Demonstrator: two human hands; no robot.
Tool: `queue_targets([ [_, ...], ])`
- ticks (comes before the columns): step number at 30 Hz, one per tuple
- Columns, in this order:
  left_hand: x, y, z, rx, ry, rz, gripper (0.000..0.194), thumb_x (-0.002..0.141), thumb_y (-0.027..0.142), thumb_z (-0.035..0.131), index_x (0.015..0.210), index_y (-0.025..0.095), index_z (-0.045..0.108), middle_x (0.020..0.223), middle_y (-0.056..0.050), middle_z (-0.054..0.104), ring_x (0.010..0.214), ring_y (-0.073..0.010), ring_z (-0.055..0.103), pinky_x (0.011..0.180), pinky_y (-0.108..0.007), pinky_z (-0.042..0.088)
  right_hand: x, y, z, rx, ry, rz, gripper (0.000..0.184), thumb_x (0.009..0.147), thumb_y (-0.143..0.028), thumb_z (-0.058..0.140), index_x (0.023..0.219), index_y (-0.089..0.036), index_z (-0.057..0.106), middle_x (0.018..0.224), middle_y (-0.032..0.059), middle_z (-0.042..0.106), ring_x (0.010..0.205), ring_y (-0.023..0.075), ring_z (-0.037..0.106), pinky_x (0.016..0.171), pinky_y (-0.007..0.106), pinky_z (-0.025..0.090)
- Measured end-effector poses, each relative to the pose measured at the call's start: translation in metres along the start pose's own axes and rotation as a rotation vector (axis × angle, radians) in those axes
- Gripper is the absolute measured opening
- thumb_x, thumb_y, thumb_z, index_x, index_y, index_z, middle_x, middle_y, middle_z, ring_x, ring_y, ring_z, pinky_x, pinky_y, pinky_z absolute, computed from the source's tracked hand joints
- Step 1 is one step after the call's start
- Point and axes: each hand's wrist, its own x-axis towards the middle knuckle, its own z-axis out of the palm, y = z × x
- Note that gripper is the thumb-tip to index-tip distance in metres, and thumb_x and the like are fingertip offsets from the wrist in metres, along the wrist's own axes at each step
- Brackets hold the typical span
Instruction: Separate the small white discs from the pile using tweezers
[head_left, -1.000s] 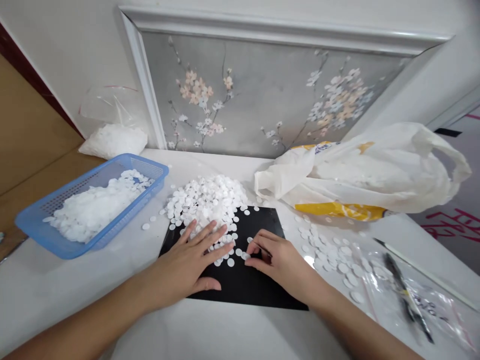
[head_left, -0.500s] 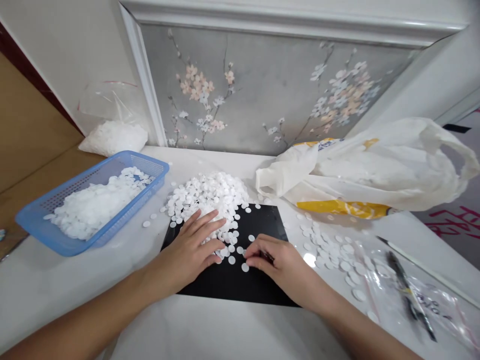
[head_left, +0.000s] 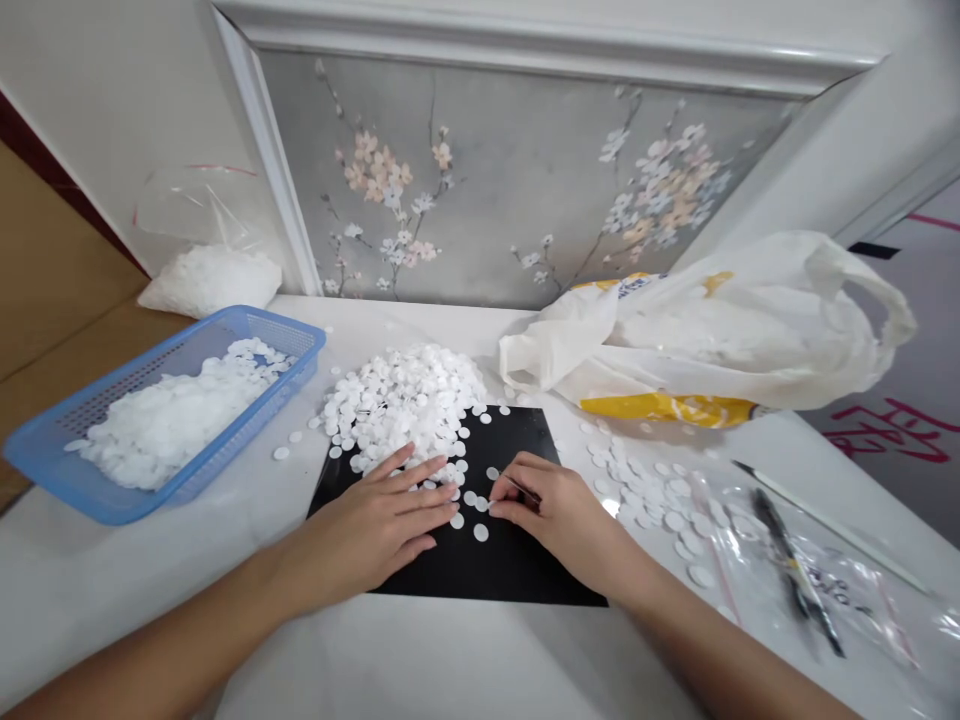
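My left hand (head_left: pixel 375 525) lies flat with fingers spread on a black mat (head_left: pixel 495 575), its fingertips at the front of a heap of small white round discs (head_left: pixel 412 395). Beside it on the right, my right hand (head_left: pixel 551 510) is closed in a pinch. A white disc (head_left: pixel 492 506) shows at its thumb and index fingertips. Something thin and dark (head_left: pixel 523 488) also shows inside that hand; its kind is mostly hidden. Several loose discs lie between the hands, one of them a single disc (head_left: pixel 481 533) on the bare black surface.
A blue plastic basket (head_left: pixel 124 505) of white discs stands left, with a filled clear bag (head_left: pixel 214 280) behind it. On the right lie a white plastic bag (head_left: pixel 697 350), scattered discs (head_left: pixel 637 490), a black pen (head_left: pixel 799 575), a thin white stick (head_left: pixel 832 530) and a clear zip bag (head_left: pixel 862 600).
My left hand has slid slightly back from the heap, its fingers drawing closer together. A disc near my right fingertips now lies loose on the mat. The right hand stays pinched; the view shifts slightly.
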Motion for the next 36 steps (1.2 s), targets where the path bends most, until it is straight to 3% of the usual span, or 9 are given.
queue_targets([
  [5, -0.003, -0.003, 0.0, 0.056, -0.067, -0.007, 0.036, 0.092, 0.025, 0.048, 0.128, 0.024, 0.054, 0.141, -0.004, 0.048, 0.137, -0.0246, 0.031, 0.113, -0.046, 0.027, -0.001, 0.0, -0.008, -0.031, -0.072, 0.098, 0.013, 0.082, -0.024, 0.057, 0.07, -0.021, 0.058, 0.068, -0.0032, 0.061, 0.062, 0.0139, 0.054, 0.058, 0.026, 0.039],
  [8, -0.002, -0.002, -0.001, 0.088, -0.023, -0.003, 0.033, 0.093, 0.025, 0.046, 0.124, 0.022, 0.058, 0.138, -0.005, 0.051, 0.135, -0.024, 0.035, 0.112, -0.045, 0.029, -0.002, 0.001, -0.007, -0.021, -0.141, 0.092, 0.012, 0.08, -0.025, 0.059, 0.069, -0.021, 0.058, 0.066, -0.0042, 0.061, 0.061, 0.0135, 0.054, 0.057, 0.025, 0.037],
  [12, 0.0, 0.003, -0.001, 0.127, 0.02, 0.031, 0.033, 0.093, 0.025, 0.045, 0.124, 0.02, 0.056, 0.137, -0.006, 0.052, 0.135, -0.0223, 0.035, 0.113, -0.044, 0.028, 0.002, 0.001, -0.005, -0.092, -0.041, 0.078, 0.019, 0.08, -0.027, 0.06, 0.065, -0.02, 0.051, 0.065, -0.0036, 0.058, 0.06, 0.0136, 0.052, 0.057, 0.025, 0.037],
  [15, 0.001, 0.008, 0.001, 0.137, -0.023, 0.036, 0.043, 0.089, 0.037, 0.053, 0.128, 0.019, 0.053, 0.145, -0.01, 0.04, 0.139, -0.0275, 0.025, 0.113, -0.05, 0.024, 0.004, -0.001, -0.011, -0.117, -0.026, 0.123, 0.02, 0.087, -0.03, 0.05, 0.069, -0.021, 0.051, 0.063, -0.0031, 0.057, 0.058, 0.0144, 0.051, 0.057, 0.026, 0.037],
  [20, 0.0, 0.014, 0.008, 0.122, -0.088, 0.017, 0.071, 0.077, 0.053, 0.062, 0.137, 0.022, 0.041, 0.153, -0.012, 0.023, 0.141, -0.0345, 0.012, 0.111, -0.058, 0.02, -0.004, -0.004, -0.034, -0.121, -0.296, -0.038, 0.018, 0.088, -0.014, 0.043, 0.079, -0.022, 0.057, 0.071, -0.0024, 0.059, 0.065, 0.0135, 0.053, 0.06, 0.025, 0.038],
  [24, 0.0, 0.012, 0.007, 0.104, -0.045, 0.026, 0.053, 0.081, 0.049, 0.06, 0.127, 0.024, 0.052, 0.15, -0.01, 0.032, 0.141, -0.0335, 0.016, 0.111, -0.058, 0.018, -0.011, -0.007, -0.049, -0.125, -0.524, -0.128, 0.035, 0.087, -0.01, 0.047, 0.11, -0.031, 0.062, 0.096, -0.0003, 0.063, 0.083, 0.0146, 0.059, 0.072, 0.024, 0.041],
  [28, 0.004, 0.011, 0.007, 0.108, 0.15, -0.02, 0.018, 0.091, 0.03, 0.051, 0.097, 0.02, 0.064, 0.134, -0.008, 0.051, 0.136, -0.0272, 0.028, 0.112, -0.052, 0.018, -0.012, -0.006, -0.052, -0.275, -0.576, -0.147, 0.053, 0.089, -0.011, 0.044, 0.131, -0.041, 0.049, 0.095, 0.0016, 0.06, 0.081, 0.0165, 0.058, 0.071, 0.026, 0.041],
  [31, 0.012, 0.016, 0.011, 0.086, 0.251, -0.085, 0.015, 0.092, 0.022, 0.049, 0.09, 0.021, 0.064, 0.114, -0.006, 0.06, 0.122, -0.0228, 0.043, 0.105, -0.045, 0.028, -0.016, -0.004, -0.054, -0.318, -0.584, -0.152, 0.054, 0.088, -0.011, 0.044, 0.133, -0.04, 0.048, 0.092, 0.0029, 0.063, 0.077, 0.018, 0.059, 0.068, 0.028, 0.043],
  [36, 0.028, 0.027, 0.022, 0.168, 0.161, -0.2, 0.014, 0.082, 0.031, 0.065, 0.082, 0.018, 0.062, 0.086, -0.004, 0.058, 0.088, -0.022, 0.049, 0.077, -0.038, 0.035, -0.033, -0.007, -0.066, -0.233, -0.406, -0.086, 0.032, 0.086, -0.017, 0.048, 0.104, -0.03, 0.072, 0.085, 0.0041, 0.071, 0.077, 0.0215, 0.063, 0.071, 0.032, 0.047],
])
